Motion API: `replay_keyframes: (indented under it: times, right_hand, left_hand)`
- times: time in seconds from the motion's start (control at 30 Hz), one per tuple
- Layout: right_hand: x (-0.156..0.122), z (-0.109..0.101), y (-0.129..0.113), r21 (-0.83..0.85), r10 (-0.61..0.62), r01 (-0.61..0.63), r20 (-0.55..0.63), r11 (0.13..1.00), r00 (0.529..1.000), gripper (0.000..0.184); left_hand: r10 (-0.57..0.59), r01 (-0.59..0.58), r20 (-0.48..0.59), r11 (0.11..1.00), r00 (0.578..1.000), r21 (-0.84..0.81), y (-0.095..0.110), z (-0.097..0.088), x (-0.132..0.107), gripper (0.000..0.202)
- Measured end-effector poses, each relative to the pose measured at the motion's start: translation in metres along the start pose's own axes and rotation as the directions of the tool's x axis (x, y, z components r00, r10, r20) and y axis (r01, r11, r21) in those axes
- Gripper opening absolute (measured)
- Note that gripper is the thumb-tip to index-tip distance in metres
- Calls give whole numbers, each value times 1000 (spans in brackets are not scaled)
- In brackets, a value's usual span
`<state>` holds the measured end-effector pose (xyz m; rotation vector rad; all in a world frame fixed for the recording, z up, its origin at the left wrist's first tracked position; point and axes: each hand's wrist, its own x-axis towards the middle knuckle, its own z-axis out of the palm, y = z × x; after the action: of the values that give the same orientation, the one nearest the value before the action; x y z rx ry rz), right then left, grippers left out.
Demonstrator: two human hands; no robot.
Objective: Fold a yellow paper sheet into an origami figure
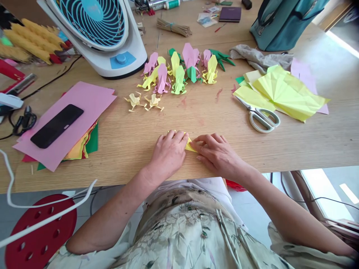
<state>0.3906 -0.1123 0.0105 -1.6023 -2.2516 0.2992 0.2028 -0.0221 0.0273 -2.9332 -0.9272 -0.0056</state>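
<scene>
A small piece of folded yellow paper (189, 147) lies on the table near its front edge, mostly covered by my hands. My left hand (169, 152) presses down over its left part, fingers held together. At its right end, the fingertips of my right hand (220, 154) grip the paper's edge. Beyond my hands stand several folded paper figures in pink, yellow and green, among them a large pink figure (190, 56). Two small pale yellow paper frogs (153, 101) sit in front of that group. How the paper under my left palm is folded stays hidden.
To the right, scissors (263, 118) rest against creased yellow paper sheets (288, 91). A phone (57, 126) lies on pink paper (92, 93) at the left. A fan (112, 56) and a teal bag (280, 28) stand farther back. White cables (50, 226) cross the lower left.
</scene>
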Motion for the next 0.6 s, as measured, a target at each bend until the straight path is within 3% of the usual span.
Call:
replay_keyframes:
  times: [0.37, 0.6]
  right_hand:
    - [-16, 3, -5, 87, -2, 2, -10, 996, 1000, 42]
    - [-17, 5, -4, 97, -13, 19, -58, 995, 998, 42]
  left_hand:
    - [3, -7, -68, 998, 998, -58, -8, 7, 4, 30]
    - [23, -49, -107, 969, 994, -243, -23, 17, 10, 22]
